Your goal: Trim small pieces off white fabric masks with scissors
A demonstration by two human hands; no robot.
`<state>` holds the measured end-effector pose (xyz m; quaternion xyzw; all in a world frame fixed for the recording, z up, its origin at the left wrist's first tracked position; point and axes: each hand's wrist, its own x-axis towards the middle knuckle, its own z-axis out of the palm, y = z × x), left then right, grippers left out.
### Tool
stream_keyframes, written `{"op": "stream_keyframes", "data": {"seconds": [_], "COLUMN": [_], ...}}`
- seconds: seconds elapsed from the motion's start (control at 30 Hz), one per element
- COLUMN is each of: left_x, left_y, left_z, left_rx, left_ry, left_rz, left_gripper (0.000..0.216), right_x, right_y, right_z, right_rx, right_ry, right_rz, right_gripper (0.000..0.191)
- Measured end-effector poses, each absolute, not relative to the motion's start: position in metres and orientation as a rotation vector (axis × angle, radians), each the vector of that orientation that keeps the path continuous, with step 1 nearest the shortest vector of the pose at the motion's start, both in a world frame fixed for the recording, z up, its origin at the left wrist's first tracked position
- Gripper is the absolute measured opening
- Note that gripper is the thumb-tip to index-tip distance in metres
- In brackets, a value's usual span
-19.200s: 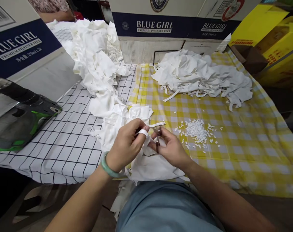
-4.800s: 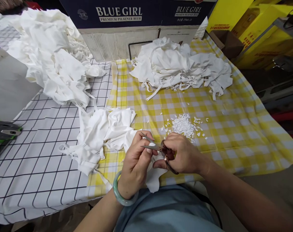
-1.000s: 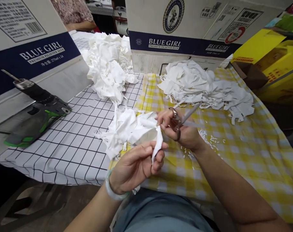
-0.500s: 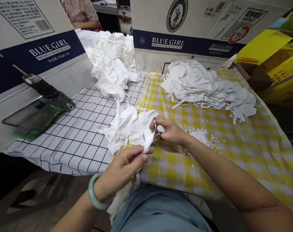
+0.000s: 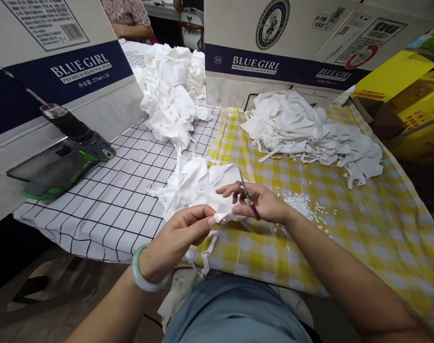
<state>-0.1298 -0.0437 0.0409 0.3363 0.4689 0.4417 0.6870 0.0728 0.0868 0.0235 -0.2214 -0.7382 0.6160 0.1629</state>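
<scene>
My left hand (image 5: 183, 233), with a pale green bangle on its wrist, pinches the edge of a white cloth piece (image 5: 224, 206) between thumb and fingertips. Small metal scissors (image 5: 242, 185) lie across the fingers of my right hand (image 5: 269, 204), the blade end up and away from me. The fingertips of that same hand also touch the white cloth. Just beyond both hands is a loose heap of white strapped cloth pieces (image 5: 190, 178). Below my left hand a white strap (image 5: 207, 255) hangs at the table edge.
White cloth piles (image 5: 170, 90) stand far left and right (image 5: 288, 121). Tiny white scraps (image 5: 300, 204) lie beside my right wrist. A cordless drill (image 5: 74, 147) leans by the left carton (image 5: 95, 90); another carton (image 5: 245, 88) stands behind. A person's arm (image 5: 134, 31) shows beyond.
The scissors have turned in my right hand, their blades now pointing up and away from the cloth. Both hands have come closer together, and the held cloth lies lower and flatter.
</scene>
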Motion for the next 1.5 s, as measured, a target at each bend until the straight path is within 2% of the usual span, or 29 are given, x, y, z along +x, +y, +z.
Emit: {"op": "stream_keyframes", "data": {"seconds": [0.1,0.2,0.3,0.4,0.47,0.57,0.67,0.73,0.93,1.03,1.5], "left_x": [-0.135,-0.139,-0.142,-0.138,-0.13,-0.112,-0.092,-0.08,-0.053,-0.041,-0.026], "left_y": [-0.044,-0.046,-0.048,-0.047,-0.043,-0.034,-0.025,-0.021,-0.022,-0.022,-0.013], "left_z": [0.048,0.047,0.04,0.039,0.043,0.048,0.044,0.038,0.02,0.013,-0.004], "left_rx": [0.876,0.967,0.98,0.942,1.006,1.115,0.934,0.791,0.931,0.98,1.166], "left_ry": [1.116,1.136,1.132,1.142,1.154,1.149,1.011,0.963,1.153,1.168,1.052], "left_rz": [0.913,0.785,0.74,0.928,1.109,1.344,1.385,1.38,1.287,1.236,1.215], "left_gripper": [0.029,0.034,0.038,0.033,0.028,0.023,0.026,0.029,0.028,0.029,0.022], "right_x": [0.057,0.049,0.055,0.064,0.065,0.056,0.05,0.057,0.116,0.135,0.148], "right_y": [0.097,0.105,0.102,0.08,0.058,0.022,0.001,-0.002,0.013,0.014,0.017], "right_z": [0.033,0.041,0.048,0.046,0.036,0.009,-0.009,-0.01,0.011,0.013,0.004], "right_rx": [-0.439,-0.482,-0.557,-0.568,-0.639,-0.829,-0.89,-0.907,-1.132,-1.203,-1.223], "right_ry": [-2.321,-2.44,-2.284,-2.093,-1.989,-1.758,-1.578,-1.629,-2.081,-2.167,-2.22], "right_rz": [1.837,1.76,1.417,1.005,0.921,1.112,1.404,1.471,1.045,0.952,0.986], "right_gripper": [0.021,0.014,0.008,0.013,0.016,0.012,0.015,0.019,0.04,0.044,0.043]}}
